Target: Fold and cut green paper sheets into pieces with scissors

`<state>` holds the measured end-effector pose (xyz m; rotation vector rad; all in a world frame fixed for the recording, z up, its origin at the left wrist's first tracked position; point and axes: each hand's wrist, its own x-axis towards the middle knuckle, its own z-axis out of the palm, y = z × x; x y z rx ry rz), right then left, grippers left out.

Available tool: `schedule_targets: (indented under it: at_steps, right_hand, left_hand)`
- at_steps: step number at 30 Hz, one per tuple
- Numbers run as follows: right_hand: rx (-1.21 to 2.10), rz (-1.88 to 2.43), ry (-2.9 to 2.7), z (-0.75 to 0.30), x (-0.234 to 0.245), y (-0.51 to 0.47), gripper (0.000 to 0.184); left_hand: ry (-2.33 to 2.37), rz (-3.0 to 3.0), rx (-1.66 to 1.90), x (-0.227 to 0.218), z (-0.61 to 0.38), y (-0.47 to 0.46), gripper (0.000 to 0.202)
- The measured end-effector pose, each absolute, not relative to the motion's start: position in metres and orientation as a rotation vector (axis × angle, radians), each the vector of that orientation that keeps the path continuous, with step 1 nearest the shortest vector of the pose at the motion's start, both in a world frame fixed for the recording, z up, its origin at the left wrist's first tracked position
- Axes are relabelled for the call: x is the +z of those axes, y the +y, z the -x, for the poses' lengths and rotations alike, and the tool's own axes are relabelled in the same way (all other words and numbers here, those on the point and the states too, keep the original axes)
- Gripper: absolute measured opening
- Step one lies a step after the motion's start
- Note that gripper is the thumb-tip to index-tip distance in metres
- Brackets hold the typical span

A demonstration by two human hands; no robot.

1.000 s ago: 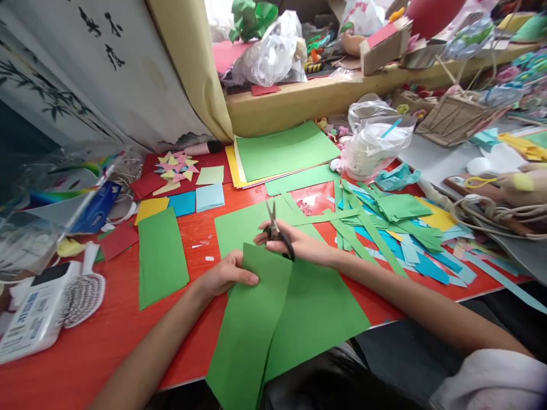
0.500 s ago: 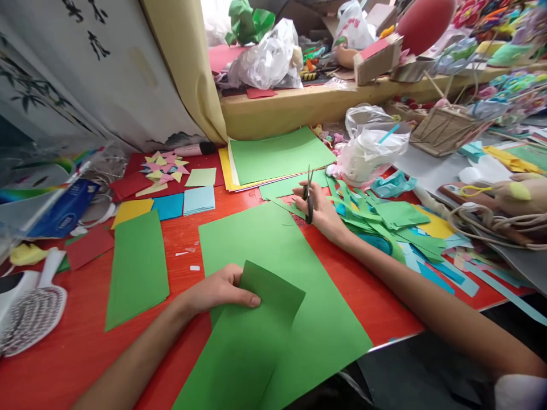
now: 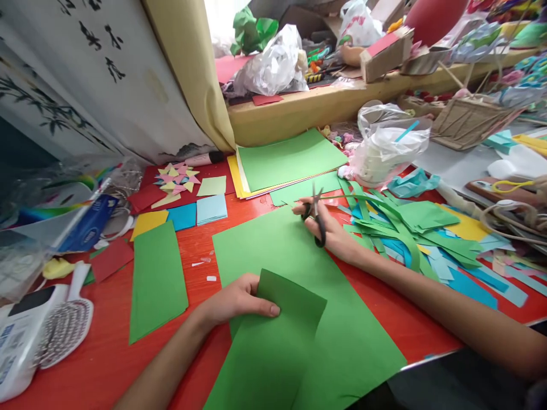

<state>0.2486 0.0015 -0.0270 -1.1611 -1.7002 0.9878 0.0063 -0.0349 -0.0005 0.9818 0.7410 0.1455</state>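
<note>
My left hand (image 3: 239, 299) pinches the upper left corner of a cut green paper piece (image 3: 273, 347), which lies over the near part of a large green sheet (image 3: 294, 256) on the red table (image 3: 102, 364). My right hand (image 3: 329, 228) grips black-handled scissors (image 3: 317, 216) at the sheet's far right corner, blades pointing away from me and nearly closed. A thin green strip (image 3: 363, 199) runs from the scissors toward the scrap pile on the right.
A heap of green and blue paper strips (image 3: 410, 233) lies right of my right hand. A stack of coloured sheets (image 3: 286, 162) sits behind. A folded green piece (image 3: 156, 282), small paper squares (image 3: 211, 208), a hairbrush (image 3: 64, 327) and a plastic bag (image 3: 384, 145) surround the work area.
My right hand carried the scissors from the middle of the green sheet out to its far right corner. The cut piece in my left hand separated and slid toward me.
</note>
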Motion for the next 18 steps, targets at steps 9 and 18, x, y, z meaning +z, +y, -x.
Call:
schedule_targets:
  at_steps: [9, 18]
  right_hand:
    - [0.669, 1.440, -1.528, -0.276, -0.026, 0.015, 0.049]
    - [0.809, 1.385, -1.585, -0.278, -0.022, 0.019, 0.046]
  left_hand:
    - [0.730, -0.974, 0.184, -0.004, -0.006, -0.034, 0.032]
    - [0.704, -0.960, 0.200, -0.007, -0.006, -0.032, 0.031]
